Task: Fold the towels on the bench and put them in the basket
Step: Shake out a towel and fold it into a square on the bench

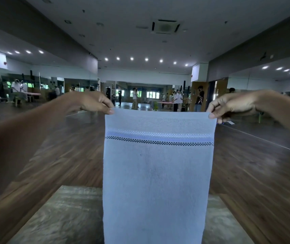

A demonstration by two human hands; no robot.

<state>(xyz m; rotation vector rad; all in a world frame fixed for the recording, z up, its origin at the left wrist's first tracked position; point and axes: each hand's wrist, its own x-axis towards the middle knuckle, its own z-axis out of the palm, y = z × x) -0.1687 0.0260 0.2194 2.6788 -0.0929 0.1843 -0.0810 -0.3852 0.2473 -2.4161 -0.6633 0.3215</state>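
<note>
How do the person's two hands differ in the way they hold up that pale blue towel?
The left hand pinches the top left corner of the pale blue terry towel; the right hand pinches its top right corner. The left hand sits slightly higher in the picture than the right hand, so the top edge slopes a little. Both grip with thumb and fingers, and the towel hangs flat between them.

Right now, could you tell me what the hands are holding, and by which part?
A light blue towel, hanging above the bench: the left hand pinches its top left corner, the right hand its top right corner.
</note>
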